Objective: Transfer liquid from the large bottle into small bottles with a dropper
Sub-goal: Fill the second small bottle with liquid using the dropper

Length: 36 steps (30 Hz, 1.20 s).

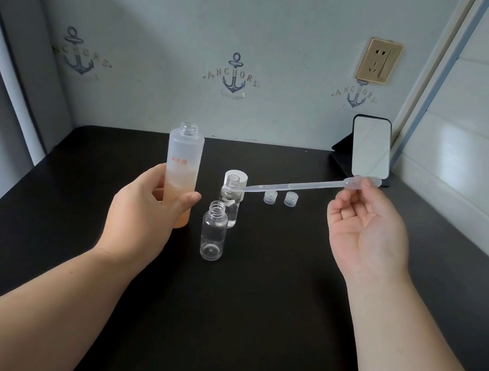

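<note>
On the black table (247, 315) against an anchor-print wall (232, 73), our left hand (141, 213) grips the big bottle (184, 155); our right hand (366, 225) pinches the dropper (295, 185), tip at the far small bottle (230, 197).

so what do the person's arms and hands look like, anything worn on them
Both arms are bare along all that shows, with no sleeves in view. The left hand and right hand wear no gloves, and no rings, watch or bracelet can be seen on the fingers or wrists.
</note>
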Tool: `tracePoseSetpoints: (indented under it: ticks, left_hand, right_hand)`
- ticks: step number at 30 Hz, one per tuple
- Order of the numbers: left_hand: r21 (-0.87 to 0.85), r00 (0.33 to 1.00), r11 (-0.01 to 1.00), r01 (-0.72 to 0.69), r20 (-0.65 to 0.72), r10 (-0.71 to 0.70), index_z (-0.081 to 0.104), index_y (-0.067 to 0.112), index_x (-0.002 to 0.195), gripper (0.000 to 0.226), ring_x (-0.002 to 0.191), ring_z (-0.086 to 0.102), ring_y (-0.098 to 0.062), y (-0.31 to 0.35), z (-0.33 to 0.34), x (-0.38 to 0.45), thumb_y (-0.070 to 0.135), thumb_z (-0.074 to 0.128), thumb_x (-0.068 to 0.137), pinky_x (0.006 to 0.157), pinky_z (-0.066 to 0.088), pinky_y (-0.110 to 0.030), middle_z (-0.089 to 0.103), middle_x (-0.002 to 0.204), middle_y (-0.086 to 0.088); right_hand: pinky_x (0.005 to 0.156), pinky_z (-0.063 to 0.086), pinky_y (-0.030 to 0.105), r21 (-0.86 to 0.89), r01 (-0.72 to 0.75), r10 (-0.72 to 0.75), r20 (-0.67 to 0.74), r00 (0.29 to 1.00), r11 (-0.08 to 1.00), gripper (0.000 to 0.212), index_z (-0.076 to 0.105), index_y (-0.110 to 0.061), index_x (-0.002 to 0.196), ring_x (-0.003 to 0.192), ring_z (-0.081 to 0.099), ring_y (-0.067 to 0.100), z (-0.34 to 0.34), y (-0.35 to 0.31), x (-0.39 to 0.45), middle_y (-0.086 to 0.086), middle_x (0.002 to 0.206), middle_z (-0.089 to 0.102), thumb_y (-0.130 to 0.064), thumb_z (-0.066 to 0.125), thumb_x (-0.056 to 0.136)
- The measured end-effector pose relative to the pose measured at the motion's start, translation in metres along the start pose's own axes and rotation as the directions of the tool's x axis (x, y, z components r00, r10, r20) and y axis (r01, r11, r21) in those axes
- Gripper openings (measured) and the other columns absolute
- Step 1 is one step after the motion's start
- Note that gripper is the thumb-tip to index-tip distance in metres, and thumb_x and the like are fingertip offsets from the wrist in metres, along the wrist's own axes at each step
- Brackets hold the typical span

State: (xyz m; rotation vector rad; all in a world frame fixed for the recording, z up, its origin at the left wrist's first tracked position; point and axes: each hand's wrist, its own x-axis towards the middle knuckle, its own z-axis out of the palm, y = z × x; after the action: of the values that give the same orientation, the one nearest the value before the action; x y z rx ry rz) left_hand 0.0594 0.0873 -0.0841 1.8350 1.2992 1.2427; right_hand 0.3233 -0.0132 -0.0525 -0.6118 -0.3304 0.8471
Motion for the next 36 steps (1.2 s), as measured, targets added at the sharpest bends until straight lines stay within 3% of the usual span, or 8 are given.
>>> tracePoseSetpoints:
  ticks: [4,9,12,16,20,25,32,36]
  left_hand:
    - [0.002,1.0,1.0,0.031,0.001,-0.031,0.057,0.032,0.133,0.056,0.101,0.062,-0.002,-0.004,0.001,0.003,0.049,0.075,0.083,0.074,0.045,-0.015,0.067,0.114,0.018]
    - [-0.094,0.999,0.995,0.043,0.037,-0.04,0.054,0.033,0.132,0.063,0.097,0.064,0.004,-0.002,0.001,0.001,0.058,0.076,0.078,0.074,0.048,-0.017,0.065,0.115,0.021]
    - [-0.178,0.998,0.984,0.001,-0.063,-0.012,0.056,0.038,0.123,0.048,0.096,0.06,0.011,0.003,-0.004,-0.006,0.053,0.068,0.079,0.074,0.048,-0.019,0.064,0.11,0.022]
    - [-0.15,0.969,0.974,-0.17,-0.203,0.138,0.059,0.043,0.099,0.02,0.08,0.058,-0.003,0.012,-0.015,-0.017,0.037,0.057,0.08,0.066,0.044,-0.017,0.062,0.091,0.017]
    - [-0.057,0.968,0.969,-0.242,0.056,0.245,0.069,0.038,0.093,0.011,0.07,0.063,-0.01,0.015,-0.01,-0.026,0.045,0.061,0.088,0.063,0.049,-0.026,0.067,0.079,0.015]
    - [0.075,0.919,0.959,-0.273,0.317,0.236,0.068,0.038,0.109,0.048,0.065,0.06,-0.005,0.015,-0.001,-0.024,0.071,0.061,0.075,0.061,0.048,-0.02,0.068,0.086,0.028]
    - [0.139,0.906,0.943,-0.302,0.349,0.239,0.063,0.042,0.1,0.022,0.074,0.06,-0.001,0.01,0.001,-0.02,0.05,0.073,0.082,0.06,0.044,-0.011,0.066,0.085,0.032]
    - [0.086,0.904,0.949,-0.304,0.339,0.259,0.06,0.052,0.101,0.025,0.073,0.06,-0.005,0.011,-0.001,-0.02,0.042,0.074,0.083,0.065,0.043,-0.007,0.065,0.085,0.03]
  right_hand:
    - [0.065,0.053,0.023,-0.026,0.005,-0.005,-0.002,1.0,1.0,0.013,0.072,-0.007,0.087,0.064,0.061,0.012,0.0,0.001,0.0,0.002,0.076,0.07,-0.01,0.063,0.096]
    - [0.064,0.052,0.022,-0.053,0.002,-0.001,0.017,1.0,0.999,0.023,0.077,-0.01,0.074,0.063,0.062,0.012,0.001,0.0,-0.001,0.003,0.077,0.07,-0.009,0.065,0.094]
    - [0.063,0.052,0.022,-0.06,0.001,0.0,0.024,1.0,0.998,0.023,0.078,-0.01,0.074,0.064,0.062,0.012,0.002,0.001,-0.001,0.003,0.077,0.07,-0.009,0.066,0.094]
    - [0.062,0.052,0.022,-0.053,0.004,-0.003,0.019,1.0,0.999,0.016,0.074,-0.008,0.08,0.063,0.061,0.012,0.001,0.0,0.0,0.003,0.077,0.069,-0.009,0.066,0.094]
    - [0.062,0.052,0.022,-0.048,-0.001,0.002,0.022,1.0,0.999,0.013,0.075,-0.008,0.082,0.062,0.061,0.012,0.001,0.0,0.0,0.003,0.078,0.069,-0.01,0.068,0.092]
    - [0.062,0.051,0.022,-0.061,0.003,-0.001,0.039,0.999,0.998,0.015,0.074,-0.009,0.078,0.063,0.06,0.013,0.0,0.0,0.0,0.003,0.078,0.069,-0.01,0.068,0.092]
    - [0.064,0.052,0.023,-0.101,0.02,-0.013,0.068,0.998,0.995,0.018,0.075,-0.011,0.073,0.066,0.062,0.014,-0.002,0.0,0.002,0.003,0.08,0.07,-0.014,0.069,0.089]
    - [0.064,0.053,0.023,-0.106,0.026,-0.017,0.083,0.996,0.994,0.018,0.075,-0.011,0.073,0.066,0.063,0.014,-0.003,0.0,0.002,0.002,0.081,0.071,-0.014,0.068,0.089]
